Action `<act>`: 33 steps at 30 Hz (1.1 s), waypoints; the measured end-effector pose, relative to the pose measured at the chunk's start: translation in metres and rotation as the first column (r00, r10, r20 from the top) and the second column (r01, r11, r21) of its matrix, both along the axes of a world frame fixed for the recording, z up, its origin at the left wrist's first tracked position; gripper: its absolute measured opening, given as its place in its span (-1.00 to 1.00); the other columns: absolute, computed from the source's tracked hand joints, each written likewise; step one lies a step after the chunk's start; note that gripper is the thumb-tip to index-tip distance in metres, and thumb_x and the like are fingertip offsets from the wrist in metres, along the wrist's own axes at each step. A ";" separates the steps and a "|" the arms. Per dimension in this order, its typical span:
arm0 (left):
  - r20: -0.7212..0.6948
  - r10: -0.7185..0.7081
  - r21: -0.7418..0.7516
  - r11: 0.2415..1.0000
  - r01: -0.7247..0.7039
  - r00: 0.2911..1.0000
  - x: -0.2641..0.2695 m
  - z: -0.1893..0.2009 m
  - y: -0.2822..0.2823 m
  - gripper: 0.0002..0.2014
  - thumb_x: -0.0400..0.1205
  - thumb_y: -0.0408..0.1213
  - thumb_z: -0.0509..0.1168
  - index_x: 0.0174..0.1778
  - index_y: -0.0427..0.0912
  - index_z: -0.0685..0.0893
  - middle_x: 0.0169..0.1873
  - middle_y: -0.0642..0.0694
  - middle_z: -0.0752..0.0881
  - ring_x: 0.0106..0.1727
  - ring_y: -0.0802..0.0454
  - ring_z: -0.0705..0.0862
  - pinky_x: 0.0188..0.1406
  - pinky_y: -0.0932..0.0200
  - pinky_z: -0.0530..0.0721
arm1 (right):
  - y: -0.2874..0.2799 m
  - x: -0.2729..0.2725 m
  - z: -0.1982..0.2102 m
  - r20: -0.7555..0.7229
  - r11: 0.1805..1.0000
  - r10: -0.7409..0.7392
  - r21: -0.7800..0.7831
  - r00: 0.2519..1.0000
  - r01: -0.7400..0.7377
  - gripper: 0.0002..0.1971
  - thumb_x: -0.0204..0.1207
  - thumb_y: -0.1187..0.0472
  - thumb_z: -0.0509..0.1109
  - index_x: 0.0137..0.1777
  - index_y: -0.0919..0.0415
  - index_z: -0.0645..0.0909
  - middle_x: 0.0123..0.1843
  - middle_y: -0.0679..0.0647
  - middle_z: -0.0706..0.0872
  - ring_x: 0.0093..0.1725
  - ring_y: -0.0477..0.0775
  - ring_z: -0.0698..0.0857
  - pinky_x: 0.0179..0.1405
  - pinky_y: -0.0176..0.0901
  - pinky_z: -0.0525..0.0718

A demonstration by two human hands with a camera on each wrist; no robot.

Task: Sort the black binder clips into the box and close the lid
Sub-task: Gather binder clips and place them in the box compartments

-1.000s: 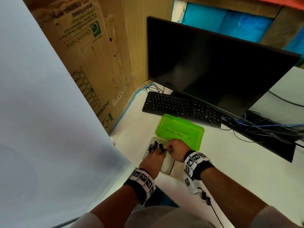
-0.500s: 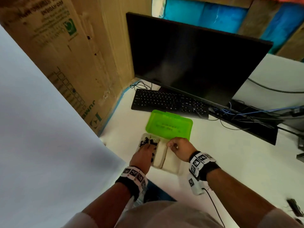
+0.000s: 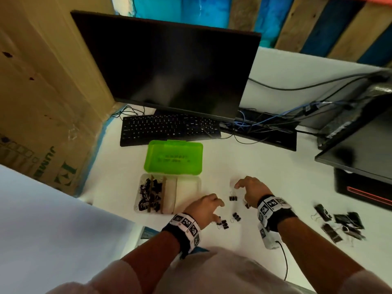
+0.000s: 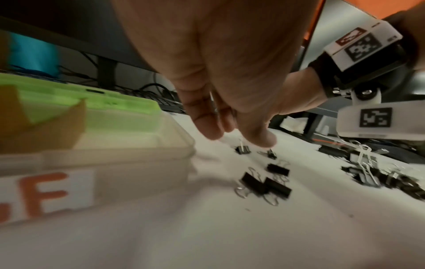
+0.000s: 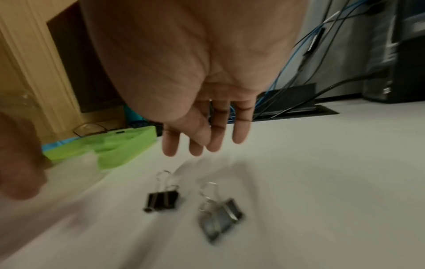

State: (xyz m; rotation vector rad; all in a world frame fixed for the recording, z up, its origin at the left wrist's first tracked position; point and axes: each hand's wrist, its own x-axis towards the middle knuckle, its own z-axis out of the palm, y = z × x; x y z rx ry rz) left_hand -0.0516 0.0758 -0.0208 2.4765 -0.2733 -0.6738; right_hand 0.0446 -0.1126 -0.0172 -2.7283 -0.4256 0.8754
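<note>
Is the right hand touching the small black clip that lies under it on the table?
Apart. The right wrist view shows the right hand with straight fingers hanging above the black clip, with bare table visible between them.

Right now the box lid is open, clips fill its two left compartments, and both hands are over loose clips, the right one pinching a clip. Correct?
Not quite: the right hand holds nothing; the right wrist view shows its fingers straight above the loose clips. The lid is open, and clips fill the two left compartments of the box.
</note>
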 end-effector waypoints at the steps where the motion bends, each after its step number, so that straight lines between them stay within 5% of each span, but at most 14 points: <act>1: -0.035 -0.052 -0.002 0.999 0.052 0.998 -0.001 -0.002 -0.006 -0.44 0.43 -0.20 0.48 0.35 -0.08 0.49 0.27 -0.12 0.53 0.25 -0.10 0.53 0.26 -0.06 0.57 | -0.010 -0.002 -0.002 -0.041 0.999 -0.034 -0.020 0.999 0.033 -0.53 0.43 0.43 0.32 0.28 -0.01 0.53 0.33 0.05 0.54 0.33 0.12 0.51 0.35 -0.07 0.50; 5: -0.123 -0.140 0.029 0.989 0.145 0.982 -0.009 -0.019 -0.022 -0.24 0.35 -0.21 0.55 0.45 0.02 0.37 0.32 -0.08 0.45 0.32 -0.07 0.45 0.29 -0.07 0.55 | -0.030 -0.022 -0.010 -0.129 0.986 -0.154 0.045 0.980 0.161 -0.54 0.53 0.37 0.23 0.43 0.10 0.39 0.41 0.19 0.44 0.40 0.22 0.47 0.42 -0.05 0.42; 10: -0.081 0.015 -0.002 1.000 -0.016 0.997 -0.013 -0.030 -0.037 -0.22 0.39 -0.10 0.51 0.48 -0.04 0.27 0.37 -0.09 0.40 0.38 -0.09 0.41 0.41 -0.07 0.46 | -0.024 -0.043 -0.011 -0.204 0.988 -0.037 0.139 0.978 0.066 -0.15 0.36 0.24 0.42 0.59 0.02 0.03 0.47 0.11 0.21 0.30 0.21 0.56 0.27 -0.02 0.60; 13: 0.000 0.002 0.032 0.999 -0.002 1.000 -0.012 -0.035 -0.043 -0.44 0.45 -0.16 0.46 0.34 -0.12 0.45 0.29 -0.14 0.45 0.29 -0.10 0.47 0.39 -0.02 0.46 | -0.015 -0.051 -0.016 -0.116 0.992 0.122 0.033 0.986 -0.119 -0.06 0.28 0.09 0.52 0.57 -0.10 0.00 0.48 0.06 0.20 0.19 0.28 0.63 0.14 0.12 0.67; 16: 0.056 -0.067 0.089 0.994 0.062 0.996 -0.009 -0.033 -0.043 -0.76 0.57 -0.36 0.30 0.16 -0.21 0.61 0.17 -0.20 0.53 0.15 -0.13 0.54 0.32 0.03 0.49 | -0.005 -0.053 -0.021 -0.050 0.985 0.152 -0.072 0.987 -0.156 -0.08 0.29 0.12 0.55 0.54 -0.08 0.03 0.50 0.06 0.21 0.25 0.29 0.55 0.10 0.22 0.67; 20: 0.062 -0.008 0.065 0.998 0.004 0.998 -0.005 -0.033 -0.034 -0.83 0.56 -0.44 0.29 0.04 -0.22 0.67 0.08 -0.21 0.55 0.03 -0.13 0.62 0.21 0.07 0.56 | -0.001 -0.049 -0.020 -0.047 0.970 0.219 -0.093 0.975 -0.223 -0.04 0.31 0.18 0.55 0.56 -0.10 -0.02 0.56 0.06 0.13 0.35 0.31 0.44 0.12 0.22 0.66; 24: 0.093 0.079 -0.012 0.997 -0.078 0.993 -0.008 -0.038 -0.026 -0.72 0.50 -0.58 0.22 -0.04 -0.18 0.72 0.07 -0.14 0.55 0.09 -0.06 0.60 0.19 0.12 0.59 | 0.006 -0.044 -0.018 -0.013 0.941 0.329 -0.077 0.944 -0.329 -0.36 0.51 0.12 0.36 0.53 -0.02 0.14 0.55 0.14 0.19 0.40 0.32 0.39 0.13 0.22 0.64; 27: 0.156 0.077 0.030 0.996 -0.082 0.985 -0.013 -0.031 -0.026 -0.70 0.47 -0.49 0.18 0.02 -0.12 0.68 0.19 -0.07 0.50 0.26 -0.02 0.44 0.32 0.10 0.50 | 0.009 -0.045 -0.022 0.020 0.933 0.350 -0.094 0.936 -0.347 -0.51 0.59 0.09 0.26 0.48 0.10 0.24 0.47 0.23 0.33 0.35 0.35 0.45 0.13 0.20 0.61; 30: 0.182 0.067 0.114 0.989 -0.089 0.981 -0.016 -0.024 -0.026 -0.77 0.54 -0.24 0.24 0.11 -0.08 0.60 0.23 -0.03 0.45 0.28 -0.01 0.37 0.23 0.00 0.57 | 0.008 -0.044 -0.022 0.109 0.924 0.378 -0.102 0.919 -0.368 -0.61 0.57 0.12 0.25 0.38 0.16 0.36 0.32 0.23 0.47 0.26 0.32 0.52 0.01 0.13 0.60; 33: 0.139 0.060 0.161 0.984 -0.083 0.988 -0.014 -0.028 -0.025 -0.83 0.58 -0.35 0.22 0.06 -0.11 0.57 0.16 -0.09 0.45 0.19 -0.07 0.44 0.19 -0.01 0.61 | 0.002 -0.041 -0.020 0.235 0.881 0.473 -0.157 0.849 -0.447 -0.73 0.43 0.11 0.40 0.10 0.15 0.57 0.18 0.20 0.59 0.12 0.28 0.59 -0.15 0.05 0.57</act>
